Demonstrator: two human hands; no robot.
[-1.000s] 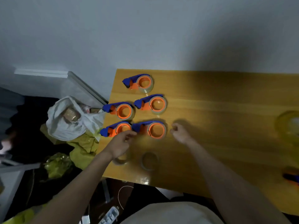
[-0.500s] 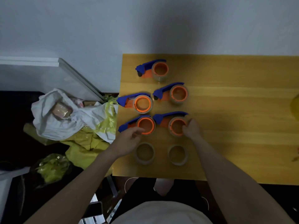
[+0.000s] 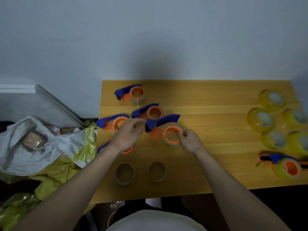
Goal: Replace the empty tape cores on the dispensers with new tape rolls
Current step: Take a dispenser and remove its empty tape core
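Observation:
Several blue-and-orange tape dispensers lie at the left of the wooden table (image 3: 216, 114). My right hand (image 3: 190, 140) pinches the rim of the orange wheel of one dispenser (image 3: 164, 126), which carries an empty brown core and is raised off the table. My left hand (image 3: 129, 133) hovers beside its blue handle, fingers loosely curled, holding nothing. It hides most of another dispenser (image 3: 126, 150). Three more dispensers (image 3: 130, 93) (image 3: 148, 111) (image 3: 113, 123) lie behind. Two empty cores (image 3: 124, 172) (image 3: 157, 170) stand near the front edge. Several new yellow tape rolls (image 3: 260, 120) sit at the right.
A dispenser loaded with a yellow roll (image 3: 286, 165) lies at the front right. Left of the table, white and yellow plastic bags (image 3: 50, 144) pile on the floor. The wall stands right behind the table.
My right hand has gripped the near-right dispenser by its wheel and lifted it up and to the right. My left hand moved toward its handle. The camera swung right, showing the new rolls.

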